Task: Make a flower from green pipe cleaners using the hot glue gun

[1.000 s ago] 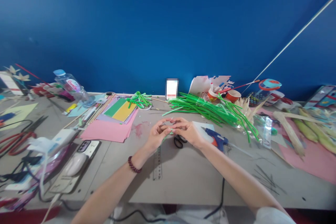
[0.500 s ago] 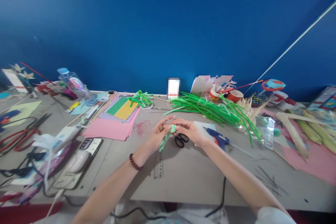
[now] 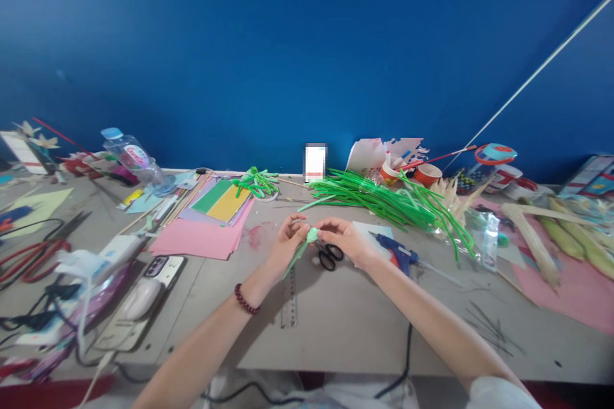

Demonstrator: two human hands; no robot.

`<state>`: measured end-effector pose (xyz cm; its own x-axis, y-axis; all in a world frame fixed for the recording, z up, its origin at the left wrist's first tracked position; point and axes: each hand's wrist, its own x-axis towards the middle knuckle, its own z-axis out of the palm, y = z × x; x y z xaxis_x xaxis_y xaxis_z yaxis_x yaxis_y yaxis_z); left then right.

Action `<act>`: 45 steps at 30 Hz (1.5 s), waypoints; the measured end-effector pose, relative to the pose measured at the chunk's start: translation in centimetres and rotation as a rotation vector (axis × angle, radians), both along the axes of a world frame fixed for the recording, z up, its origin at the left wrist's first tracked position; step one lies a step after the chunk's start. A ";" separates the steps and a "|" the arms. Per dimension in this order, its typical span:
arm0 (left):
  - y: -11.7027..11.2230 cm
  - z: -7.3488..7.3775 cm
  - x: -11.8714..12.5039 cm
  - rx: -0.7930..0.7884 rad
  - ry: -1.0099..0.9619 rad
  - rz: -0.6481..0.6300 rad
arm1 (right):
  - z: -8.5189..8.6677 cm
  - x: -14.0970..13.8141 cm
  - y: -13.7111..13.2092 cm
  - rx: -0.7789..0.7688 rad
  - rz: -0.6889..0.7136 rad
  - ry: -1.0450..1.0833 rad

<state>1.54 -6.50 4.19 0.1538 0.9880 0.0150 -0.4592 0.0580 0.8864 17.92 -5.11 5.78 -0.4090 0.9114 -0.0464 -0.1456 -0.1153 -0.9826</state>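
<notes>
Between my two hands is a pale green craft piece (image 3: pixel 312 234), a small rounded knob with thin green strips trailing down to the lower left. My left hand (image 3: pixel 289 239) is closed on it, thumb and fingers around the part below the knob. The fingertips of my right hand (image 3: pixel 343 238) pinch the knob's right side. Whether it is paper or pipe cleaner is too blurred to tell. Just below my right fingers lie black-handled scissors (image 3: pixel 330 257), and under my left hand is a clear ruler (image 3: pixel 289 303). To the right rests a blue glue gun (image 3: pixel 399 252).
Green pipe cleaners (image 3: pixel 378 197) lie in a heap behind my hands. Pink paper sheets (image 3: pixel 196 236) and a phone (image 3: pixel 144 300) are at the left, with red-handled pliers (image 3: pixel 36 259) and a plastic bottle (image 3: pixel 132 153). Corn husks (image 3: pixel 535 243) lie at the right.
My hands have turned the green piece slightly; its knob now shows more and the strips look narrower. My fingers have shifted on it, with the hands a little further apart.
</notes>
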 end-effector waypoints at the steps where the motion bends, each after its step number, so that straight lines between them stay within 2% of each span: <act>1: 0.0 0.1 0.0 0.012 -0.017 -0.018 | 0.0 0.0 0.0 -0.013 -0.011 0.007; 6: -0.1 0.0 0.2 0.064 -0.026 -0.017 | -0.1 0.1 0.1 -0.017 -0.045 0.052; 13: -0.3 -0.6 0.1 0.208 0.109 0.026 | -0.7 0.4 0.4 -0.077 -0.045 0.125; 19: -1.2 -0.6 0.0 0.393 0.325 0.189 | 0.1 0.1 0.0 -0.085 -0.039 0.125; 23: -1.9 -0.1 0.1 0.506 0.396 0.204 | 0.3 -0.2 -0.2 -0.118 -0.023 0.171; 29: -2.2 0.5 0.3 0.409 0.300 0.207 | 0.3 0.0 -0.2 -0.124 -0.021 0.143; 45: -1.5 -0.9 0.2 0.362 0.250 0.080 | 0.6 0.6 0.0 -0.163 0.060 0.075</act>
<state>1.71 -8.01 3.27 0.1202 0.9350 0.3337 -0.2190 -0.3029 0.9275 18.47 -5.11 6.41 -0.4705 0.8681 -0.1584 -0.2055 -0.2824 -0.9370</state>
